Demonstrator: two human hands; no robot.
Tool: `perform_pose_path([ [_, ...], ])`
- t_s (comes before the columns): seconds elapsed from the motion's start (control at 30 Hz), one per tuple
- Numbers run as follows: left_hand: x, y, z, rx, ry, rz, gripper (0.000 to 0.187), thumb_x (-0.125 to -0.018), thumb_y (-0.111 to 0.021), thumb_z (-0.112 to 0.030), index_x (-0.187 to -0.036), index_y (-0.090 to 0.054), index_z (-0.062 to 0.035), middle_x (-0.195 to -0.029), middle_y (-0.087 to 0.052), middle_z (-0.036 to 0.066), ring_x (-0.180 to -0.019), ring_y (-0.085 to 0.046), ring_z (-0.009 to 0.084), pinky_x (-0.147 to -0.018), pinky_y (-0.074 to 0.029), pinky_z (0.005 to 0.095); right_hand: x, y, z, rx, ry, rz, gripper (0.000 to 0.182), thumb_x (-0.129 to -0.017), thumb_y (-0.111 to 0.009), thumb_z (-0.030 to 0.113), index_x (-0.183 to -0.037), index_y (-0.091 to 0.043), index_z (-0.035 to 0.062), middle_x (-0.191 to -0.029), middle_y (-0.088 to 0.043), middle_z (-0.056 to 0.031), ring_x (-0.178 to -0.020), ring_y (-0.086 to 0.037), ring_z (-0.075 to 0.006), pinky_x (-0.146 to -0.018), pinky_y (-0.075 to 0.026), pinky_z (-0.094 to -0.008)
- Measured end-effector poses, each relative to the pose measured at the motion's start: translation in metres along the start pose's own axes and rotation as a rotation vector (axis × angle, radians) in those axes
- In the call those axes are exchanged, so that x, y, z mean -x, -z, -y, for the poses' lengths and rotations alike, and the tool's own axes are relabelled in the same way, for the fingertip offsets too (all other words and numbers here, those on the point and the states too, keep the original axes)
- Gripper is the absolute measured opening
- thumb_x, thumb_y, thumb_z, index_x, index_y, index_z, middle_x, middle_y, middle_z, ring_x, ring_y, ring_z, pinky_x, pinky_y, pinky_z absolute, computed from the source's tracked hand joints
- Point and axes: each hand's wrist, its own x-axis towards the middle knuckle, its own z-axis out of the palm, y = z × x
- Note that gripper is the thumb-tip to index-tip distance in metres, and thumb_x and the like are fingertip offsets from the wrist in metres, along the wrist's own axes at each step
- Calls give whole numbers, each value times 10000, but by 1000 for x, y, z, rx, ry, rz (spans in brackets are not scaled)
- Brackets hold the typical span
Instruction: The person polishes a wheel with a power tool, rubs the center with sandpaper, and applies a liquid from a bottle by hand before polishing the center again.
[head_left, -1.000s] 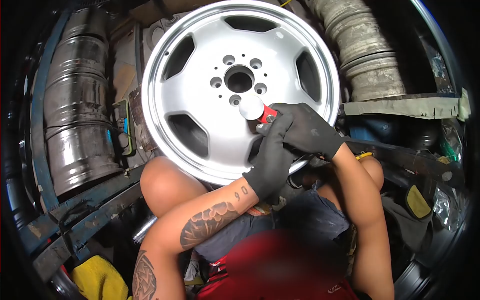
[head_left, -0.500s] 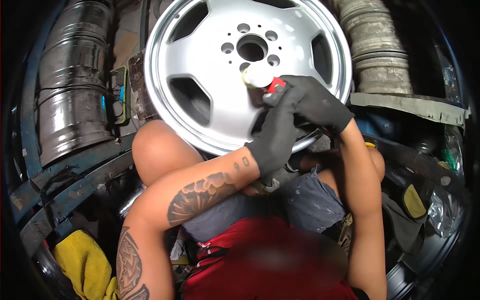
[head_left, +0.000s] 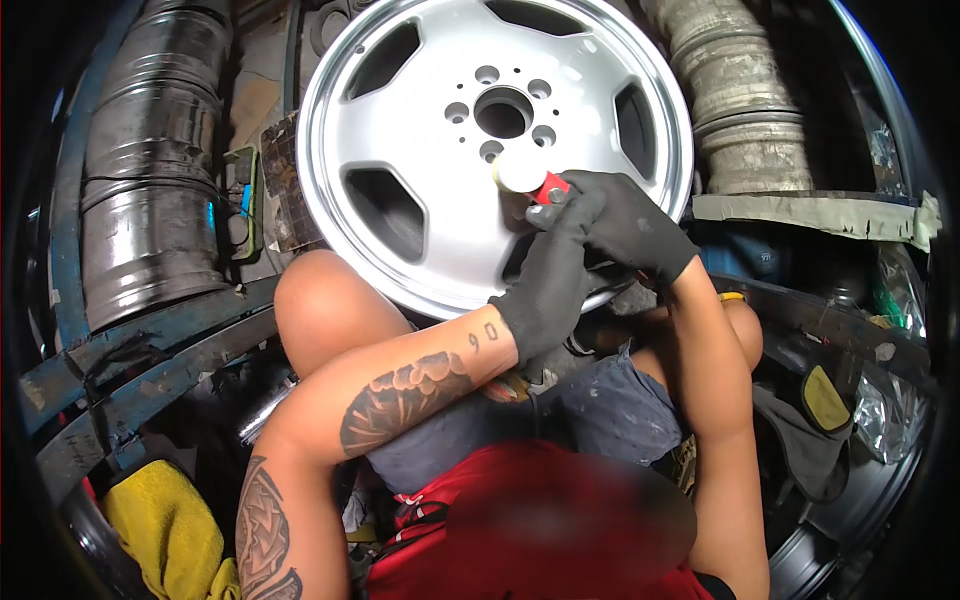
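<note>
At the bottom of the frame we see our red shirt, and left of it a yellow rag [head_left: 165, 530] lying low among the blue bars. Above that, our two knees [head_left: 325, 310] prop one silver wheel [head_left: 420, 190], which fills the upper centre and leans toward us, likely so its face stays steady under the tool.

Both hands wear black gloves and meet at centre right. Our left hand [head_left: 550, 290] reaches up from below, fingers curled shut around the tool's body. Our right hand [head_left: 630, 225] closes over it from the right, apparently to steer the head.

The tool [head_left: 545, 187] is one small red-bodied piece with a white round pad [head_left: 520, 172] pressed flat on the wheel just below the hub hole.

We count five bolt holes and five windows in the wheel. Farther back, one dark drum [head_left: 150, 190] stands at left and one pale ribbed drum [head_left: 740, 100] at upper right.
</note>
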Motion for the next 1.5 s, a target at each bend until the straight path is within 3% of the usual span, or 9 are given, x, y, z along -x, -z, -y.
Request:
perform_pose_path([
  [0.17,-15,3,3,-112,-33,39,429,-1040,-534,-174,-1437,-448,-35,-1353,-579,135,-1222,-601,260,-1073,-495,399,-1,-2,8,-183,-115,-16,366,-852,-767,347,-968,-725,2,-858,-712,-210,-784,-699,-256,-772,-530,-359],
  [0.43,5,14,0,-290,-159,82,519,-1014,-497,-88,-1512,-362,-32,-1375,-545,158,-1224,-589,272,-1066,-492,384,-3,-3,6,-47,-19,47,330,-849,-711,272,-1022,-698,-9,-940,-717,-255,-886,-704,-416,-820,-536,-419],
  [0.8,-11,13,-1,-146,-31,108,457,-1086,-494,-411,-1388,-504,-67,-1367,-600,114,-1231,-637,225,-1073,-530,451,-8,3,1,165,220,65,292,-879,-679,283,-1005,-704,20,-972,-724,-202,-923,-700,-386,-820,-537,-419],
  [0.9,-12,5,-3,-231,25,24,472,-1085,-496,-418,-1396,-500,-63,-1384,-594,120,-1235,-638,223,-1086,-521,450,0,9,6,-23,-140,47,311,-889,-667,301,-996,-700,11,-955,-721,-198,-915,-701,-393,-811,-539,-421],
  [0.93,-10,5,-3,-254,43,-12,485,-1084,-500,-418,-1414,-488,-62,-1371,-596,124,-1232,-639,223,-1074,-533,432,-2,3,-9,-63,-78,37,360,-970,-724,315,-1064,-711,-32,-877,-739,-94,-803,-648,-132,-763,-533,-321],
  [1.03,1,10,3,-241,-65,-16,497,-1080,-506,-426,-1415,-489,-59,-1355,-599,126,-1228,-638,222,-1051,-550,405,-1,-8,-2,-13,125,35,370,-963,-733,336,-1051,-709,-23,-827,-719,-94,-790,-636,-126,-771,-533,-334],
  [1.07,2,12,3,-243,-66,-9,500,-1076,-511,-431,-1419,-488,-69,-1332,-604,122,-1213,-640,216,-1025,-567,382,2,-7,11,-5,-28,58,329,-888,-677,314,-995,-697,4,-921,-718,-233,-902,-689,-431,-816,-536,-429],
  [1.43,2,6,-2,-247,-46,-181,482,-1062,-526,-448,-1394,-524,-99,-1339,-606,114,-1207,-640,216,-1012,-567,403,-10,-11,-7,-7,233,18,284,-897,-715,268,-957,-707,-10,-852,-723,-179,-792,-701,-275,-771,-539,-382],
  [1.5,6,9,-8,-284,-88,-122,546,-1049,-518,-488,-1406,-512,-74,-1349,-600,126,-1221,-632,226,-1007,-561,407,-13,-13,-4,56,127,58,269,-849,-691,242,-952,-707,-7,-905,-722,-219,-865,-697,-389,-792,-543,-413],
])
